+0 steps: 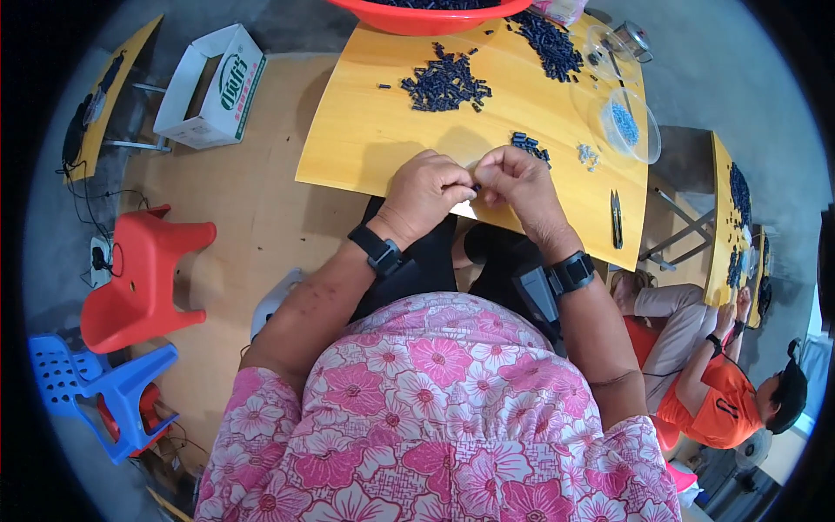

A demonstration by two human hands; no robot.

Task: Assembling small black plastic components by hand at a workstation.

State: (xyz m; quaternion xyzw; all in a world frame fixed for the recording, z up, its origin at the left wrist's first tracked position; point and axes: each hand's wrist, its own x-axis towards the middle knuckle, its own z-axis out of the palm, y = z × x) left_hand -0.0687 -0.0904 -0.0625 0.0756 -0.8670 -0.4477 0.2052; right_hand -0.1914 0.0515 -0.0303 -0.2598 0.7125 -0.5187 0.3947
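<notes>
Over the near edge of the yellow table [348, 139], my two hands meet with fingers closed. My left hand [430, 190] pinches a small dark piece [476, 187], mostly hidden by the fingertips. Thumb and forefinger of my right hand [520, 184] are pressed together right beside it; what they hold is too small to make out. Just beyond my right hand lies a little group of short dark cylindrical pieces [529, 146]. Tiny pale bits [588, 157] are scattered to its right. A pair of thread snips [617, 219] rests near the table's right edge.
Larger heaps of dark pieces [445, 80] lie farther back, behind them a red basin [417, 19]. At right stands a clear tub of blue bits [623, 127]. Red [139, 278] and blue stools [113, 383] and a carton [213, 91] are left; a co-worker [713, 400] sits right.
</notes>
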